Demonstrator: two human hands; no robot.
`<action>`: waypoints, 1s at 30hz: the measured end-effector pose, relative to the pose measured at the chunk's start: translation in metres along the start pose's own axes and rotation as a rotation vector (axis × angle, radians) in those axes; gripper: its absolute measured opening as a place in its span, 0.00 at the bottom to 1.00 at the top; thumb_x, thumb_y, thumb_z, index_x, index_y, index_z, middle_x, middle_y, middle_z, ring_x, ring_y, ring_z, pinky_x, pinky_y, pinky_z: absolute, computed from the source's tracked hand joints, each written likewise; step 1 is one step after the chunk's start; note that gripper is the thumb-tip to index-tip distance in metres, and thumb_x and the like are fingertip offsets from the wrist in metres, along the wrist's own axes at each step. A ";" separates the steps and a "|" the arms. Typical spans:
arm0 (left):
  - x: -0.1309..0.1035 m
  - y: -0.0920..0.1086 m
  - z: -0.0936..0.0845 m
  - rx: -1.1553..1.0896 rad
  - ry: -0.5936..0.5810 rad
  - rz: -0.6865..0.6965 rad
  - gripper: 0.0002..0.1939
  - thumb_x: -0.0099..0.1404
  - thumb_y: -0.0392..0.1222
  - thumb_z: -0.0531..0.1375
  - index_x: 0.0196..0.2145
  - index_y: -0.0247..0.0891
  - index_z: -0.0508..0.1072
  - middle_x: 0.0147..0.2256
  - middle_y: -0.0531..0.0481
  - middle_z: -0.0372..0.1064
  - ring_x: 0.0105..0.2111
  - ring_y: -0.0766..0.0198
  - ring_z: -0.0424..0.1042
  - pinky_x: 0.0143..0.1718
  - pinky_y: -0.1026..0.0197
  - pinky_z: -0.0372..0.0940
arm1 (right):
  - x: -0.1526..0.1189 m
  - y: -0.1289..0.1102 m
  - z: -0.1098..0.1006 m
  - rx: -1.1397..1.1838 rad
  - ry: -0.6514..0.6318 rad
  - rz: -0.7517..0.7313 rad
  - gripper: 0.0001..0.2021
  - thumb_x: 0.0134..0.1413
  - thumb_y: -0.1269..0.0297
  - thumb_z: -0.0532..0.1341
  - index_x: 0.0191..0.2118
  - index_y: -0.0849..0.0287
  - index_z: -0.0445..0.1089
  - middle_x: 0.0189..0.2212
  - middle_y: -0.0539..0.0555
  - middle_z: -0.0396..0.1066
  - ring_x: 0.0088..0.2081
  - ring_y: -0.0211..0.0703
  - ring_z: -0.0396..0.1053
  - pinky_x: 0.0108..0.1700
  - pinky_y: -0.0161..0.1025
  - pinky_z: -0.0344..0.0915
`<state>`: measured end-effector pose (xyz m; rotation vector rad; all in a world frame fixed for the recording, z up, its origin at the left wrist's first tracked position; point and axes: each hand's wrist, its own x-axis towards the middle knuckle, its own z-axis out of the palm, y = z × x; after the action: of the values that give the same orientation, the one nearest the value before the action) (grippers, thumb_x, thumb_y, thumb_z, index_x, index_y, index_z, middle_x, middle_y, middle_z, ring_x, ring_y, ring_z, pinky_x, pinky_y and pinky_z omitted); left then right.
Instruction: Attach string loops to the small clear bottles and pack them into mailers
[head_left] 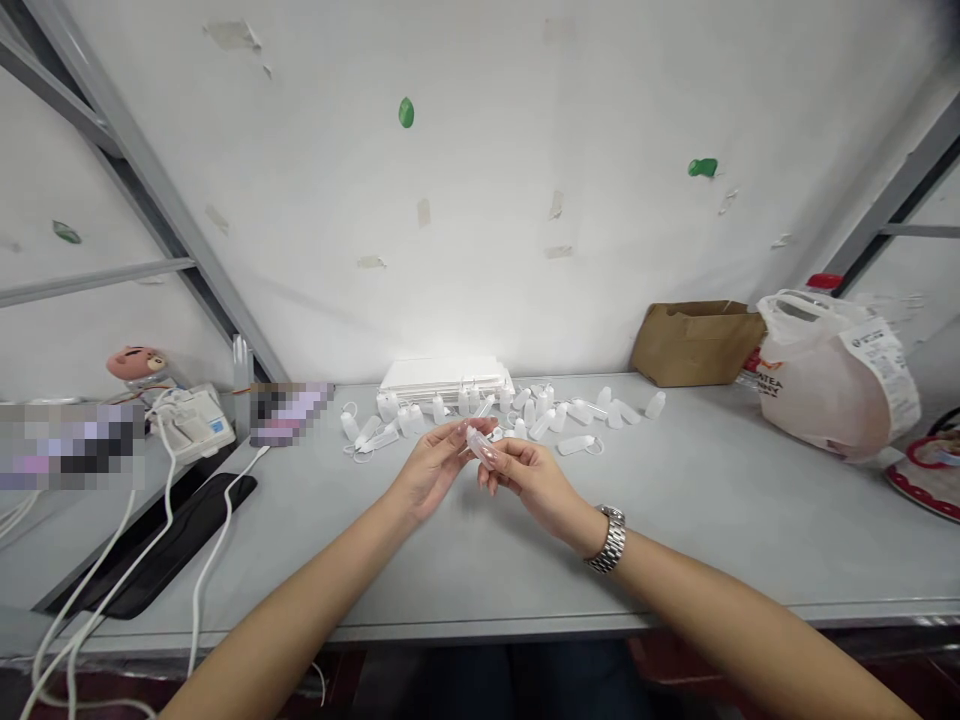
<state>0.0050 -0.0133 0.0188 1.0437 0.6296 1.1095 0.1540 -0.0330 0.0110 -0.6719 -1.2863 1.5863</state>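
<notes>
A small translucent plastic bottle [482,449] is held above the grey desk [480,560], tilted, between my two hands. My right hand [536,480], with a metal watch on its wrist, pinches the bottle's body between thumb and fingers. From the other side, my left hand [433,465] has its fingertips closed at the bottle's upper end. Several similar bottles, some with thin loops, stand or lie behind my hands; one lying bottle [576,445] with a loop is just right of them.
White flat boxes [446,374] are stacked against the wall. A brown paper bag [694,345] and a white plastic bag [825,385] stand at the right. White cables, a black pad [180,545] and a power strip [196,422] occupy the left.
</notes>
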 end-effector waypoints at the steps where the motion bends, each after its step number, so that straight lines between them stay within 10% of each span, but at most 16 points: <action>1: 0.000 -0.001 -0.001 0.005 0.001 -0.005 0.13 0.55 0.48 0.61 0.33 0.36 0.76 0.42 0.45 0.70 0.40 0.58 0.68 0.42 0.57 0.61 | 0.000 0.000 0.000 -0.014 0.001 -0.003 0.14 0.46 0.54 0.62 0.26 0.62 0.67 0.22 0.50 0.68 0.23 0.34 0.63 0.29 0.35 0.59; 19: -0.004 0.007 0.003 0.195 -0.137 0.065 0.12 0.56 0.47 0.59 0.34 0.39 0.75 0.44 0.44 0.70 0.47 0.53 0.65 0.46 0.55 0.59 | 0.000 -0.001 -0.005 0.257 -0.171 0.126 0.10 0.50 0.60 0.60 0.26 0.63 0.68 0.16 0.48 0.64 0.18 0.30 0.57 0.25 0.33 0.55; 30: -0.001 -0.002 0.000 0.183 0.084 0.119 0.11 0.56 0.46 0.60 0.31 0.37 0.75 0.40 0.45 0.71 0.41 0.57 0.68 0.41 0.58 0.61 | -0.003 -0.007 0.002 -0.560 0.177 -0.143 0.11 0.46 0.56 0.62 0.29 0.60 0.70 0.21 0.50 0.68 0.26 0.37 0.65 0.33 0.37 0.61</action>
<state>0.0052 -0.0142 0.0170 1.2084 0.7550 1.2211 0.1558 -0.0372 0.0182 -1.0127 -1.6151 1.0224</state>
